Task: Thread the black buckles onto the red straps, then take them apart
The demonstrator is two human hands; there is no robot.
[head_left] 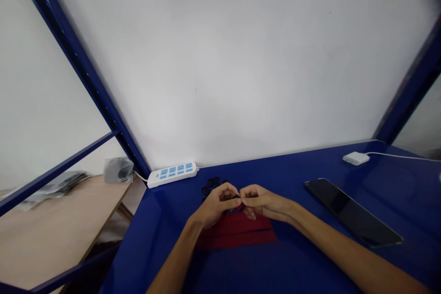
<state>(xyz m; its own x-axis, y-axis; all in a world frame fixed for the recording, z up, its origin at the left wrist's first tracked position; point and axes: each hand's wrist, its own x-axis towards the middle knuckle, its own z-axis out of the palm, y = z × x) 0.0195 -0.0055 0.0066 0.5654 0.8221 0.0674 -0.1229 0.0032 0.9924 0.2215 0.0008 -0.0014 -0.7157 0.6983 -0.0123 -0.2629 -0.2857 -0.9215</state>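
My left hand (217, 204) and my right hand (262, 201) meet over the blue table, fingertips nearly touching. Between them they pinch a small black and red piece (240, 205), mostly covered by the fingers. Under the hands lie flat red strips (241, 234) with dark lines between them. Just behind my left hand are several small black loops (211, 183), partly hidden by that hand.
A white power strip (173, 174) lies at the table's back left edge. To the right are a dark phone-like slab (351, 210) and a white adapter (356, 158) with a cable. A wooden table (62, 229) with plastic bags stands left, beyond blue frame bars.
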